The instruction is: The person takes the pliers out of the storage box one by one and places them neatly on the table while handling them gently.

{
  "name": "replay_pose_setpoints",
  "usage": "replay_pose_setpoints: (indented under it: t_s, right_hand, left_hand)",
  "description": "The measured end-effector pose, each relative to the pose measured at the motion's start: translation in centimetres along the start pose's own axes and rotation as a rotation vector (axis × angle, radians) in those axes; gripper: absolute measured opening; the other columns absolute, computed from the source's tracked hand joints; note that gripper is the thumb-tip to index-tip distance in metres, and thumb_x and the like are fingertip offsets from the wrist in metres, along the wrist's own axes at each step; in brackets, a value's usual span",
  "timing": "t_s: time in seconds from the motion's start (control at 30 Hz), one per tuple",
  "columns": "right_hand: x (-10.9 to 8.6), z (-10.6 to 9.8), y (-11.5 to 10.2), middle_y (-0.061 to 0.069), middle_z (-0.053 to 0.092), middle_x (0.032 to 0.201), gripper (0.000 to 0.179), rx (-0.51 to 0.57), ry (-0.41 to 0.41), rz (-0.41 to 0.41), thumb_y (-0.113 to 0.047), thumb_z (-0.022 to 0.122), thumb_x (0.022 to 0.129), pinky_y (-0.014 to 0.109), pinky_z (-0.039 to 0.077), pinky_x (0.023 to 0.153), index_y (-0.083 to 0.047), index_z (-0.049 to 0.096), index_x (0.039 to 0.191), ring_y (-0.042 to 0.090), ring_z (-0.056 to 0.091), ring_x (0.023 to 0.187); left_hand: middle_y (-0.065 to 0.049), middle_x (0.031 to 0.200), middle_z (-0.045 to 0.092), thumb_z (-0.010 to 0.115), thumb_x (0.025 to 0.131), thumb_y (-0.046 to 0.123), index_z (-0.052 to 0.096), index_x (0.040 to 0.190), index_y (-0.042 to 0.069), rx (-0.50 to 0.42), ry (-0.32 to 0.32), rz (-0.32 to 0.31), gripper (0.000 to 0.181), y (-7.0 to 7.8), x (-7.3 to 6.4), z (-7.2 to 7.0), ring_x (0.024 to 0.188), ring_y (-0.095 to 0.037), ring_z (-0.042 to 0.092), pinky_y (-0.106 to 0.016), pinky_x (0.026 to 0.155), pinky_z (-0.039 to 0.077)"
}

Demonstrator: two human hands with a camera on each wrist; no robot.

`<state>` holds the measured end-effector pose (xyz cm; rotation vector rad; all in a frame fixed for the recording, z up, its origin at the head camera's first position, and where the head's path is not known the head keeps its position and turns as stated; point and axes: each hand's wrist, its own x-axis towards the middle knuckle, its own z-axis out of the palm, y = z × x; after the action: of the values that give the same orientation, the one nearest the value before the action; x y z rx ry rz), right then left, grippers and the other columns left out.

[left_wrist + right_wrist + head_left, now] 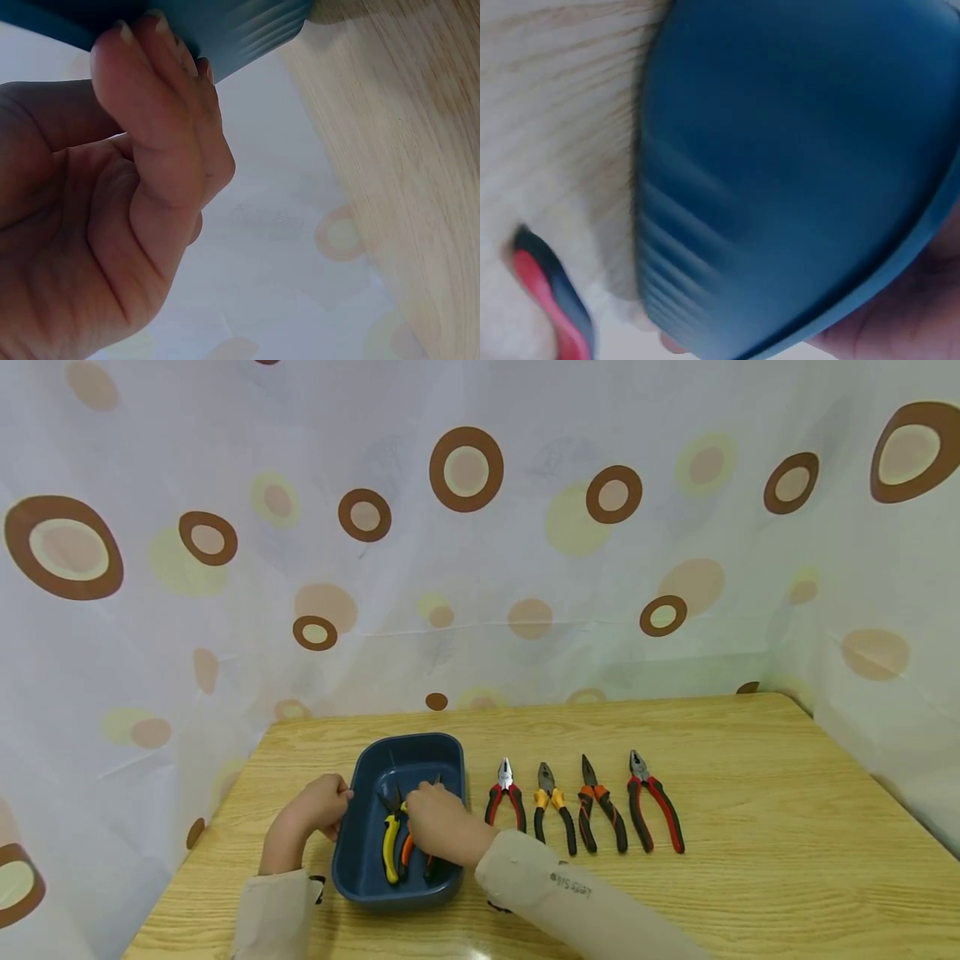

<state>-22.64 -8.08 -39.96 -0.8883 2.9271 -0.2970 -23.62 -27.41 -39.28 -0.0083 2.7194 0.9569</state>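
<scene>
A dark blue plastic bin [408, 892] stands on the table with several pliers inside. Yellow-handled pliers [391, 850] lie along its left part, beside an orange-and-black handle [406, 853]. My left hand [318, 806] is at the bin's left rim; in the left wrist view its bent fingers [161, 127] hold against the outer wall. Reaching over the right rim, my right hand [442, 822] grips pliers inside the bin; a tip [438, 780] shows beyond the knuckles and a dark handle [431, 867] below. Its fingers are hidden; the right wrist view mostly shows the bin's outer wall [780, 165].
Right of the bin, several pliers lie in a row, jaws pointing away: red-and-black [506, 793], yellow-and-black [553, 806], orange-and-black long-nose [600, 802], and larger red-and-black [655, 802]. A patterned curtain [480, 568] hangs behind the wooden table [765, 827].
</scene>
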Motion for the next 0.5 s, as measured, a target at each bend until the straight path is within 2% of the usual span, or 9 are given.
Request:
replay_pose_setpoints:
  t_s: [0.13, 0.2, 0.3, 0.43, 0.5]
  right_hand:
    - [0.1, 0.1, -1.3, 0.008, 0.063, 0.088, 0.031, -0.149, -0.017, 0.009, -0.039, 0.06, 0.095, 0.033, 0.054, 0.077, -0.011, 0.072, 0.089, 0.023, 0.06, 0.086]
    - [0.3, 0.2, -2.1, 0.006, 0.064, 0.084, 0.042, -0.257, -0.028, 0.016, -0.052, 0.056, 0.093, 0.032, 0.054, 0.079, -0.014, 0.074, 0.086, 0.021, 0.061, 0.083]
    - [0.6, 0.5, -3.4, 0.003, 0.066, 0.076, 0.055, -0.414, -0.054, 0.045, -0.067, 0.048, 0.087, 0.031, 0.055, 0.073, -0.02, 0.075, 0.084, 0.019, 0.062, 0.074]
    - [0.8, 1.0, -5.1, 0.003, 0.071, 0.084, 0.065, -0.517, -0.137, 0.127, -0.078, 0.039, 0.081, 0.033, 0.056, 0.066, -0.026, 0.076, 0.097, 0.022, 0.065, 0.074]
    - [0.9, 1.3, -5.8, 0.004, 0.072, 0.094, 0.07, -0.545, -0.18, 0.175, -0.08, 0.036, 0.08, 0.035, 0.057, 0.07, -0.028, 0.074, 0.107, 0.025, 0.067, 0.08]
  left_hand:
    - [-0.013, 0.068, 0.051, 0.041, 0.101, 0.003, 0.05, 0.089, -0.005, 0.0, 0.001, -0.002, 0.017, 0.0, 0.0, 0.0, 0.05, -0.018, 0.053, -0.03, 0.049, 0.053]
    - [-0.013, 0.068, 0.051, 0.041, 0.101, 0.003, 0.05, 0.089, -0.006, 0.001, 0.001, 0.002, 0.017, 0.0, 0.0, 0.0, 0.05, -0.018, 0.053, -0.03, 0.049, 0.053]
    - [-0.013, 0.069, 0.052, 0.041, 0.1, 0.002, 0.05, 0.089, -0.006, -0.005, 0.004, 0.004, 0.017, 0.0, 0.0, 0.0, 0.051, -0.018, 0.054, -0.03, 0.048, 0.053]
    - [-0.013, 0.069, 0.052, 0.041, 0.1, 0.002, 0.05, 0.088, -0.006, -0.004, 0.008, 0.004, 0.017, 0.0, 0.1, 0.0, 0.051, -0.018, 0.054, -0.029, 0.048, 0.053]
    - [-0.013, 0.068, 0.052, 0.041, 0.1, 0.002, 0.05, 0.088, -0.006, 0.002, 0.009, 0.009, 0.017, 0.1, 0.1, 0.0, 0.051, -0.018, 0.054, -0.029, 0.048, 0.053]
